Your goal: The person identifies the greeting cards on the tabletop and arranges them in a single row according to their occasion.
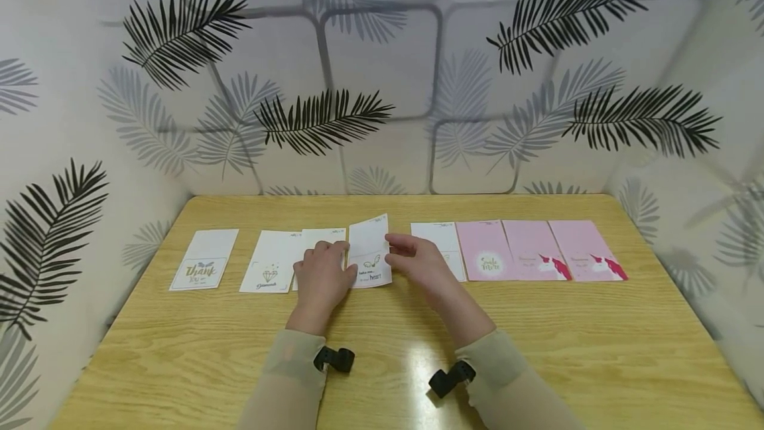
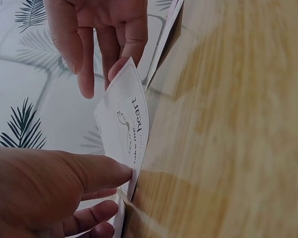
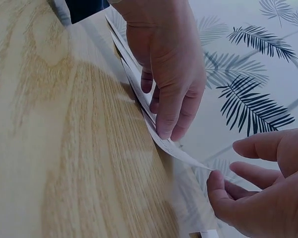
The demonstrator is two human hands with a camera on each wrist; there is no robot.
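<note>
- White card stock is between your hands: the heart card (image 1: 370, 251), printed with the word "heart" below a small winged drawing, has its right side curved up off the wooden surface (image 1: 388, 337).
- Your left hand (image 1: 322, 271) lays its thumb on the heart card's left edge; its other fingers bend loosely just left of that card, apart from the thumb.
- Your right hand (image 1: 426, 261) is at the heart card's right edge; thumb and forefinger stand apart there, and you cannot tell whether another finger clamps the paper.
- You seem to be either settling this one card into the row or lifting it out; which of the two cannot be told.
- Your next move probably calls for a steady left thumb and an even motion of the raised side, so the paper does not crease.
- Count eight cards in all: five white, three pink.
- Left of the heart card you have three white: the covered card (image 1: 325, 236) just beside it, then the diamond card (image 1: 265, 261), then the thank-you card (image 1: 199, 261), farthest off.
- Right of the heart card you have one white, the half-hidden card (image 1: 442, 234), then three pink: the round-patch card (image 1: 485, 251) and two magenta-print cards (image 1: 536, 251) (image 1: 587, 251).
</note>
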